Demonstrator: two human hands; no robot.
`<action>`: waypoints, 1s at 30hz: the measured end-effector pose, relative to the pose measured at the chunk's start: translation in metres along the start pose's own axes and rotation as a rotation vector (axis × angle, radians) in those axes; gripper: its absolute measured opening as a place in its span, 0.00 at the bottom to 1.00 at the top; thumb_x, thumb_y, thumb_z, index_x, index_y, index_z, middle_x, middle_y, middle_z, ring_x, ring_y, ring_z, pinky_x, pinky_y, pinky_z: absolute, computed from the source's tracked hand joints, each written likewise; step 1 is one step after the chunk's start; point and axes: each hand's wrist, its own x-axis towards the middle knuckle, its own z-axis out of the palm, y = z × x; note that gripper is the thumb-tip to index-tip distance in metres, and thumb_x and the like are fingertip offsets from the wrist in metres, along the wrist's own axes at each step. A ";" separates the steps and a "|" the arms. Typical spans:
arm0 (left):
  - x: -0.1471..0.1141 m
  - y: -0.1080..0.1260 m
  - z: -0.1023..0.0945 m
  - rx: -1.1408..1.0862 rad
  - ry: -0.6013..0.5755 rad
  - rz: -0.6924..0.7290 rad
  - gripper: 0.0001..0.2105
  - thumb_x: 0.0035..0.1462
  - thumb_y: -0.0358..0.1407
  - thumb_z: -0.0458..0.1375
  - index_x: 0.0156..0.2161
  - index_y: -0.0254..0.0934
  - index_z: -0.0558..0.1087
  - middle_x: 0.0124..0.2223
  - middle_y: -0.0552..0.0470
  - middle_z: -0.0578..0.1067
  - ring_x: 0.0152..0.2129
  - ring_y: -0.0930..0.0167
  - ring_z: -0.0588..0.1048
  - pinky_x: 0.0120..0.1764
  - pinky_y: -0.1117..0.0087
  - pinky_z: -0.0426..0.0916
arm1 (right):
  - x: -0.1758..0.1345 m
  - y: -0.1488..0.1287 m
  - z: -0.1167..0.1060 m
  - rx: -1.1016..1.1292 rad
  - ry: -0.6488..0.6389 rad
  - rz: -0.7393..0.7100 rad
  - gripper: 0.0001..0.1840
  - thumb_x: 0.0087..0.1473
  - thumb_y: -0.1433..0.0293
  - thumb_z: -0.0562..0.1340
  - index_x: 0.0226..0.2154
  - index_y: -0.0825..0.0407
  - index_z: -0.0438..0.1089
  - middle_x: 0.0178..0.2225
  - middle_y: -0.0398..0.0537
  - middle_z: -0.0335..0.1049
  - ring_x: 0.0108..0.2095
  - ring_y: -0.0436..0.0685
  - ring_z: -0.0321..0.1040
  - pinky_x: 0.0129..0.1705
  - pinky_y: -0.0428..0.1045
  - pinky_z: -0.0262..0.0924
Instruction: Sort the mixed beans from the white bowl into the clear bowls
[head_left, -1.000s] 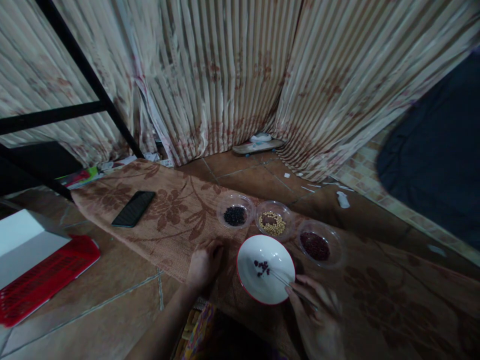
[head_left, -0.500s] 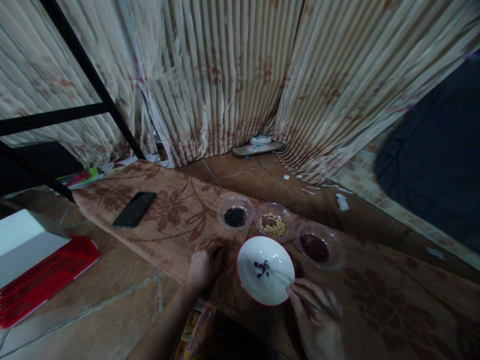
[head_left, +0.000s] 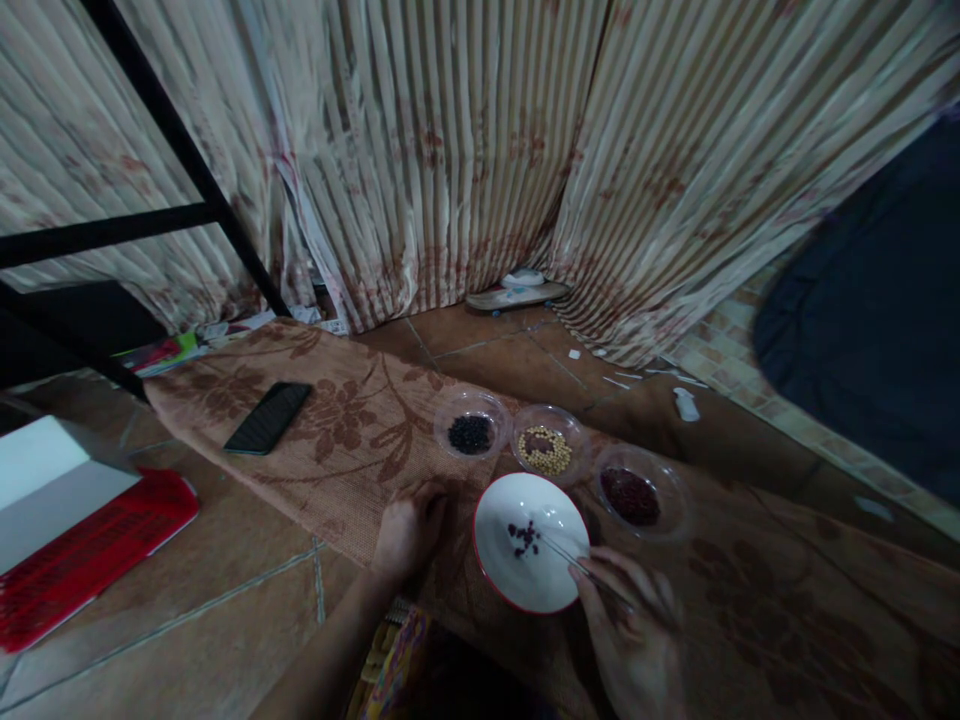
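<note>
My right hand [head_left: 634, 620] pinches thin metal tweezers [head_left: 574, 560], their tips low inside a white bowl with a red rim [head_left: 499, 505]. Several dark red beans [head_left: 523, 538] lie on the bowl's bottom by the tips; whether one is gripped is too small to tell. My left hand [head_left: 409, 525] rests on the cloth left of the bowl, fingers curled in, with nothing visible in it. Behind the bowl stand three clear plastic dishes: one with black beans [head_left: 470, 434], one with yellow soybeans [head_left: 551, 455], one with dark red beans [head_left: 630, 497].
A brown flower-patterned cloth [head_left: 352, 480] covers the narrow table. A black phone [head_left: 268, 418] lies on its left part. On the floor are a red and white box [head_left: 97, 540] at left and a skateboard [head_left: 517, 296] by the curtain [head_left: 450, 150].
My right hand and the tweezers have shifted very slightly, with the tips still low in the bowl. My left hand, the dishes and the bowl look unmoved.
</note>
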 end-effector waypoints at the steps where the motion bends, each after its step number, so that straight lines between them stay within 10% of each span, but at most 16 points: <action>1: 0.000 0.000 0.000 0.000 -0.004 -0.001 0.06 0.61 0.31 0.55 0.38 0.41 0.75 0.37 0.52 0.79 0.35 0.69 0.77 0.41 0.68 0.69 | 0.000 0.000 0.000 0.005 0.000 -0.001 0.15 0.57 0.55 0.61 0.33 0.45 0.78 0.37 0.46 0.77 0.38 0.57 0.68 0.42 0.54 0.57; 30: -0.001 0.002 -0.001 0.016 -0.029 -0.030 0.05 0.62 0.32 0.55 0.38 0.41 0.74 0.38 0.54 0.78 0.36 0.69 0.76 0.42 0.68 0.67 | -0.004 0.001 0.003 0.007 0.015 -0.013 0.17 0.59 0.54 0.59 0.32 0.46 0.78 0.35 0.46 0.77 0.37 0.58 0.67 0.41 0.54 0.57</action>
